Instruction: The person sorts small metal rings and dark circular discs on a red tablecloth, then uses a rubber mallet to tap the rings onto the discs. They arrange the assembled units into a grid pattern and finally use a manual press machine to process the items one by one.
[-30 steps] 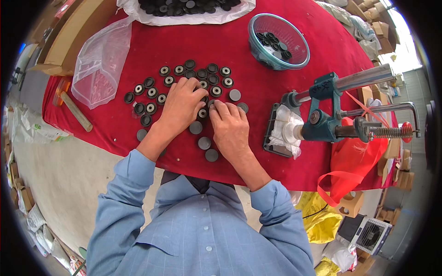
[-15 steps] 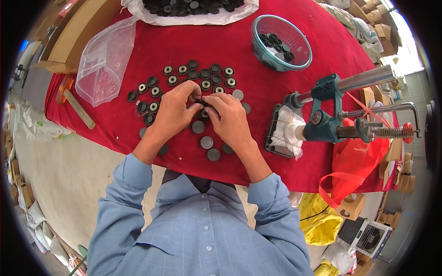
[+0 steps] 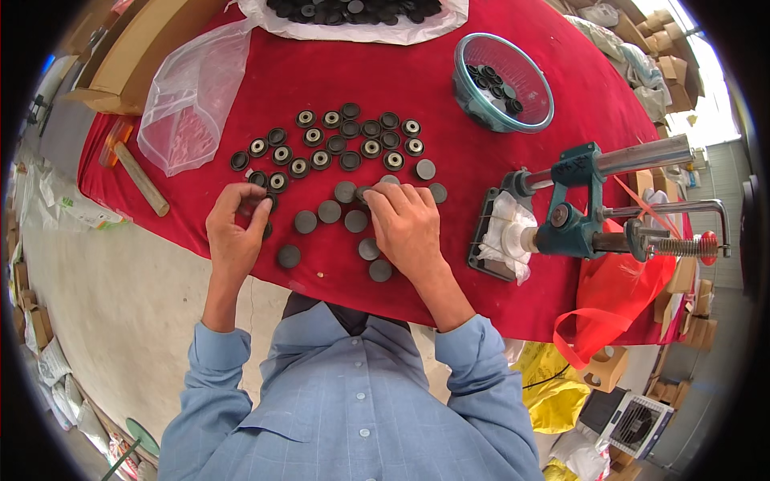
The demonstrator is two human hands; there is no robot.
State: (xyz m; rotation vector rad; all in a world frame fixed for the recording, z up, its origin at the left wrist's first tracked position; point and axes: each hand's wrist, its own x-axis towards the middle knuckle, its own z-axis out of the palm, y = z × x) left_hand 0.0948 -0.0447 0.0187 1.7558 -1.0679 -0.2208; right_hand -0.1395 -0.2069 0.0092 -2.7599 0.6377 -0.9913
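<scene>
Many small round black caps lie across the red tablecloth, some with metal ring inserts, such as this ringed cap (image 3: 370, 148); others are plain-faced, like this dark grey cap (image 3: 330, 212). My left hand (image 3: 234, 228) is at the left end of the group, thumb and forefinger apart, close beside a black cap (image 3: 277, 183). To the right, my right hand (image 3: 407, 231) has its fingers bunched at the edge of a grey cap (image 3: 362, 194), which the fingertips partly cover. Its palm side is hidden.
A teal press (image 3: 561, 216) with a cloth-wrapped base stands at right. Behind are a clear basin (image 3: 539, 120) of caps and a white sack (image 3: 377, 36) heaped with more. At left lie a plastic bag (image 3: 192, 104) and a wooden-handled hammer (image 3: 143, 180). A red bag (image 3: 622, 280) hangs at right.
My hands were together over a small black piece and have parted. The left has gone left toward the caps there; the right has shifted slightly right and down, with a grey cap at its fingertips.
</scene>
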